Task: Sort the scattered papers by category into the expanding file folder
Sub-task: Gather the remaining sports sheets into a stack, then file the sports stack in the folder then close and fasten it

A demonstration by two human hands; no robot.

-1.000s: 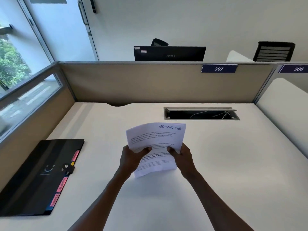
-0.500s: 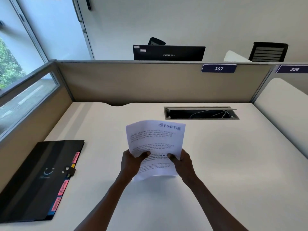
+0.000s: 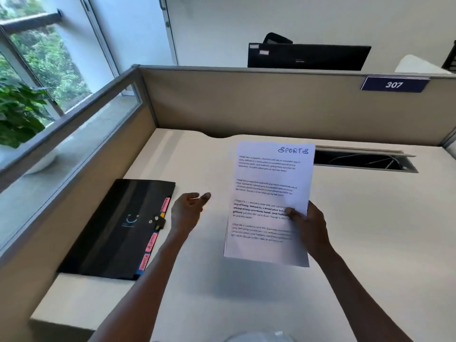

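Observation:
A white printed sheet headed "SPORTS" in blue handwriting point(image 3: 266, 193) is held upright above the desk. My right hand point(image 3: 308, 223) grips it at its right edge, thumb on the front. My left hand point(image 3: 188, 211) hovers free with fingers apart, between the sheet and the folder. The black expanding file folder point(image 3: 116, 230) lies closed flat on the desk's left side, with pink and yellow index tabs along its right edge and a clasp in the middle.
The white desk point(image 3: 370, 230) is bounded by beige partitions behind and to the left. An open cable slot point(image 3: 365, 160) sits at the back right. A monitor point(image 3: 308, 56) stands beyond the partition.
My left hand has let go of the sheet and moved left toward the folder. The sheet is now in my right hand alone. The view has swung left and closer.

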